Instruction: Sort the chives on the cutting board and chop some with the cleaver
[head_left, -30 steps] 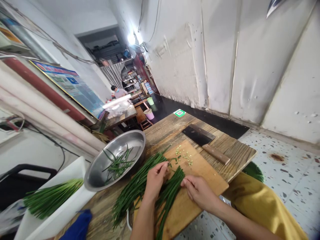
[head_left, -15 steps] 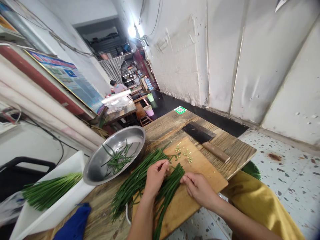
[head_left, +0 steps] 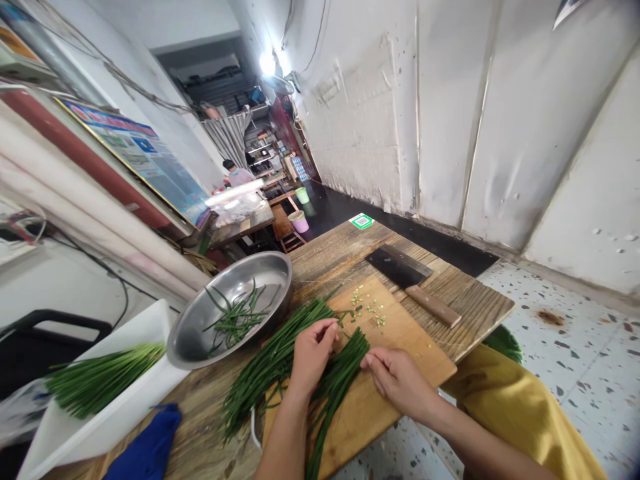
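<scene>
Two bunches of green garlic chives lie on a wooden cutting board [head_left: 410, 353]. The larger bunch of chives [head_left: 270, 353] is to the left, and a smaller bunch [head_left: 345, 367] lies between my hands. My left hand [head_left: 315, 347] is closed in a pinch above the gap between the bunches; its fingertips hide whatever they hold. My right hand [head_left: 397, 377] has its fingers curled together at the right edge of the smaller bunch, touching or nearly touching it. Small pale cut pieces [head_left: 373, 310] are scattered on the board's far part.
Beyond the board lies a cleaver [head_left: 413, 287] on the wooden table [head_left: 330, 253]. A steel basin [head_left: 283, 280] with loose chives stands left. A white tray [head_left: 160, 327] holds another chive bunch; a blue cloth [head_left: 145, 447] lies nearby. A person [head_left: 240, 175] sits farther back.
Almost nothing differs. The whole view has shifted very slightly, while both hands keep their closed poses over the chives.
</scene>
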Demonstrator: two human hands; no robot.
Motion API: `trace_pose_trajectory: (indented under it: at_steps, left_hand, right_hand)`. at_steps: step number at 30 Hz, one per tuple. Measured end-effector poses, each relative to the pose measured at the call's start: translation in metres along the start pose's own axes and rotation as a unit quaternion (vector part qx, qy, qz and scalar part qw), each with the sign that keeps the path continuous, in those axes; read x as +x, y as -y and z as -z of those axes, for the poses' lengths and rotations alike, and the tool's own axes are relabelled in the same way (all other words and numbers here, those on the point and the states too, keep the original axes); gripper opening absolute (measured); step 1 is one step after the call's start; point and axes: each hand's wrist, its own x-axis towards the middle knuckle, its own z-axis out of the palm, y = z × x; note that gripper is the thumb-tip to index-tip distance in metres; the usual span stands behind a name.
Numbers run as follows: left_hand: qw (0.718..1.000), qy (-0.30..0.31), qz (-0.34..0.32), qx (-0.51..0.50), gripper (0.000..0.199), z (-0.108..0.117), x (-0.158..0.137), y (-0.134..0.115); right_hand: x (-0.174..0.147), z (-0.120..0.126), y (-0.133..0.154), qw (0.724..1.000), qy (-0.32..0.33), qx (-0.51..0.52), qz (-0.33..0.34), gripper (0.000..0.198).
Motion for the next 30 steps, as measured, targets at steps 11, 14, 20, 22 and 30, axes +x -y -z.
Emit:
trace_pose_trajectory:
  at_steps: [11,14,20,22,30]
  left_hand:
    - [0.999,0.005,-0.031,0.044,0.033,0.0007,-0.0007,0.0013]
    - [0.997,-0.003,-0.043,0.068,0.032,0.0015,-0.0013,-0.0015]
    - [0.989,-0.013,-0.095,0.109,0.027,0.0031,-0.0011,-0.002]
    - [0.986,-0.012,-0.116,0.116,0.024,0.0037,-0.0006,-0.0008]
    - [0.978,0.047,-0.154,0.131,0.021,0.0064,-0.002,0.0007]
  right_hand:
    - [-0.0001,-0.0011,-0.0017,1.0,-0.004,0.013,-0.004,0.028]
    - [-0.0003,-0.0009,-0.0008,1.0,-0.005,0.02,-0.009,0.028]
    - [0.0002,-0.0005,0.0004,1.0,-0.005,0.01,-0.005,0.029]
    - [0.0004,-0.0002,0.0003,1.0,-0.004,-0.001,0.001,0.03]
    - [0.0007,-0.0001,-0.001,1.0,-0.005,-0.004,0.002,0.032]
